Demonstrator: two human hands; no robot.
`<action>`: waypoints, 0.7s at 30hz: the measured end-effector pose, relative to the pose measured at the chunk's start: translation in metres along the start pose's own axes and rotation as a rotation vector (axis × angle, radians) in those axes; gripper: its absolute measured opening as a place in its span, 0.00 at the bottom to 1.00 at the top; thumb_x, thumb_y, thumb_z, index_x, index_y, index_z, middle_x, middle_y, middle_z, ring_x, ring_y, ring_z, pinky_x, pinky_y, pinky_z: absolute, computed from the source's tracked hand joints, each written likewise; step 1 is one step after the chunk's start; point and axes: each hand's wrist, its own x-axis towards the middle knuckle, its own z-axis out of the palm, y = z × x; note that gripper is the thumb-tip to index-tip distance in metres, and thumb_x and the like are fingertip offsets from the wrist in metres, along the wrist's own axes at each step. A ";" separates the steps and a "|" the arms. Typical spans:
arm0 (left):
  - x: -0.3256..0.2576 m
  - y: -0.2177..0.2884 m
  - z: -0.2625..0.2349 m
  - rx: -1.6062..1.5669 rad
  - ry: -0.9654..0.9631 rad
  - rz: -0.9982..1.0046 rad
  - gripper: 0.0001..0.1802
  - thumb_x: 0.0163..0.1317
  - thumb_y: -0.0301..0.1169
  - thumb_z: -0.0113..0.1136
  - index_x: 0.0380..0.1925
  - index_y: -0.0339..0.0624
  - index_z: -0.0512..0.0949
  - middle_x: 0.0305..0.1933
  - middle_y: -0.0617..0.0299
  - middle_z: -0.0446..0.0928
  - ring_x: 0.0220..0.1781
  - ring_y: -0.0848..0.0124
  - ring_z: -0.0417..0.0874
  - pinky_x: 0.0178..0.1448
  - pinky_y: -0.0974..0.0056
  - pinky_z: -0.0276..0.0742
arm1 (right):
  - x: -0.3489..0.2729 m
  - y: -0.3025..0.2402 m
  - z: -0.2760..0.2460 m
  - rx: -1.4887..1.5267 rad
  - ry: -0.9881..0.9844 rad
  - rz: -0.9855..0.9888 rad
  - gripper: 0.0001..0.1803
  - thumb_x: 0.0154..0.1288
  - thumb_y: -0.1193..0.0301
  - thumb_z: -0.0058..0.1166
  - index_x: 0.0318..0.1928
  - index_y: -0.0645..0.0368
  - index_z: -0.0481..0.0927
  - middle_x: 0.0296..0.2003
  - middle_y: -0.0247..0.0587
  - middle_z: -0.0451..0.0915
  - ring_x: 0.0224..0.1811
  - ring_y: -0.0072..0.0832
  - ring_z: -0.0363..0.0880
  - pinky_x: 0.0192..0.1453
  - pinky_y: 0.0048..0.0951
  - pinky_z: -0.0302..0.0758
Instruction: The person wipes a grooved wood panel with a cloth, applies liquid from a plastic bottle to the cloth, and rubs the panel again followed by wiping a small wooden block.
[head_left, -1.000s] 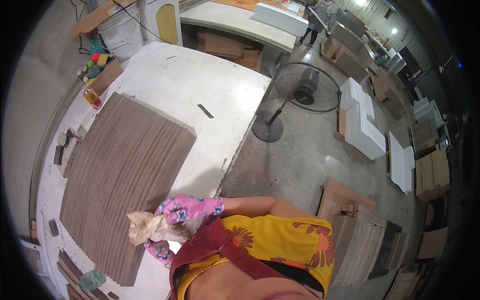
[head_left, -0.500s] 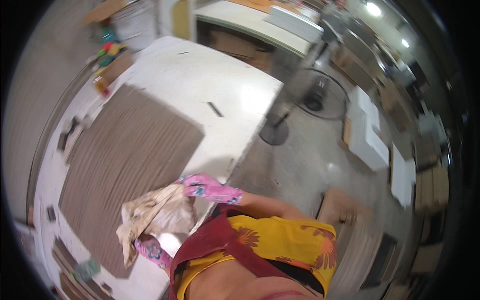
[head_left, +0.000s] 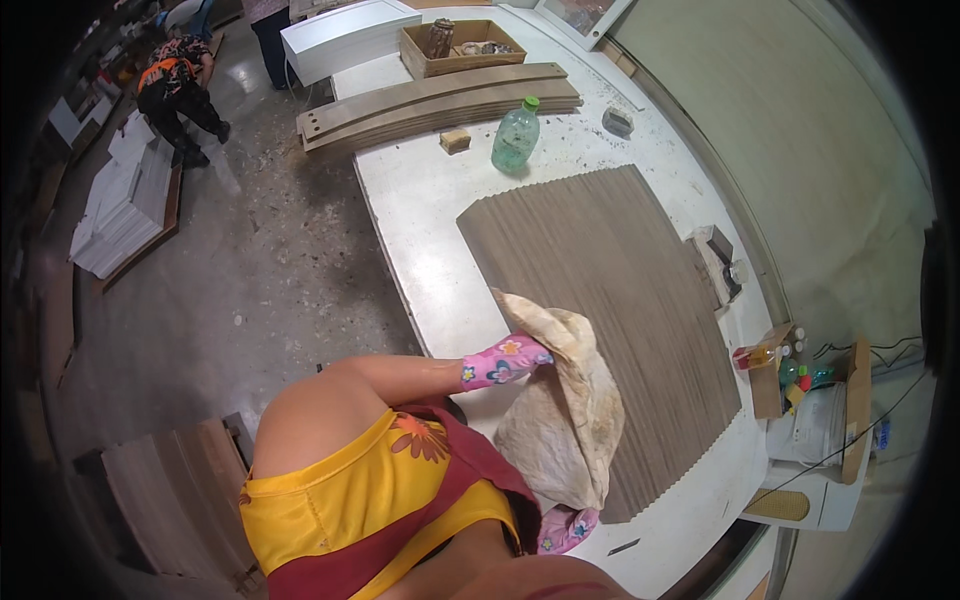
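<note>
This is looking like a workshop for cut board, with stock filling both table and floor. Ribbed brown board strips (head_left: 610, 290) are lying packed side by side on a long white worktable (head_left: 405, 230), while drilled brown boards (head_left: 430, 108) are resting in a pile near a shallow wooden tray (head_left: 465, 66). Stacked white panels (head_left: 125, 205) are sitting on a bare, debris-flecked floor (head_left: 300, 260), where a co-worker (head_left: 172, 80) is bending beside them; brown panels (head_left: 180, 495) are standing elsewhere.
</note>
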 end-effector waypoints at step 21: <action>0.011 0.045 -0.023 -0.292 0.403 -0.496 0.26 0.59 0.31 0.62 0.57 0.41 0.69 0.56 0.60 0.74 0.54 0.71 0.75 0.59 0.67 0.70 | 0.101 -0.030 0.024 0.044 0.067 -0.077 0.18 0.73 0.64 0.43 0.52 0.67 0.72 0.50 0.49 0.75 0.52 0.33 0.73 0.61 0.34 0.68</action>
